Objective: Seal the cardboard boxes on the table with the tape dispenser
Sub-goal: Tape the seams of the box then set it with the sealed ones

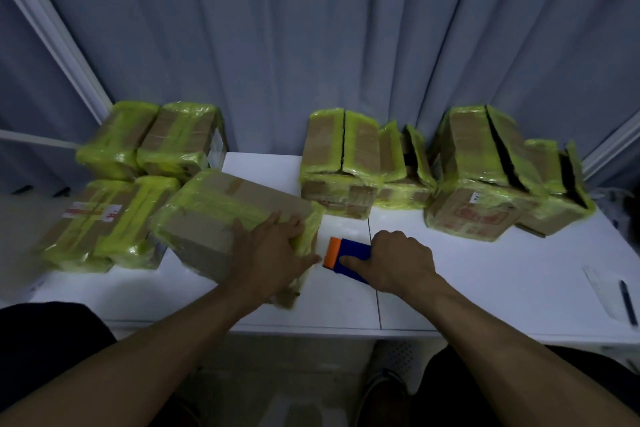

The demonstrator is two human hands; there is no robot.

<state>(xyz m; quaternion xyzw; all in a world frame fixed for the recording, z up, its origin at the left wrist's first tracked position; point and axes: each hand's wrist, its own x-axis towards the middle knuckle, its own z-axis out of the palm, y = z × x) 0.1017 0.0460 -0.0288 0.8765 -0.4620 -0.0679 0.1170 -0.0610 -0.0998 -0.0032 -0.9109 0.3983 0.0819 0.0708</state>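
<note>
Boxes (346, 163) crowd the table (485, 270) behind; left hand (273, 248) lies flat on a box (225, 204), right hand (398, 260) grips the dispenser (353, 251) beside it

Both forearms reach forward, bare. The left hand (273, 248) lies flat, fingers spread; the right hand (398, 262) curls knuckles-up round the dispenser (353, 250).

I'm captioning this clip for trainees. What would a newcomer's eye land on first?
The bright yellow-green tape on the cardboard boxes stands out first; they are clustered at the left and the back right of the table. Near the front, the left hand rests on a large box while the right hand grips a blue and orange tool.
</note>
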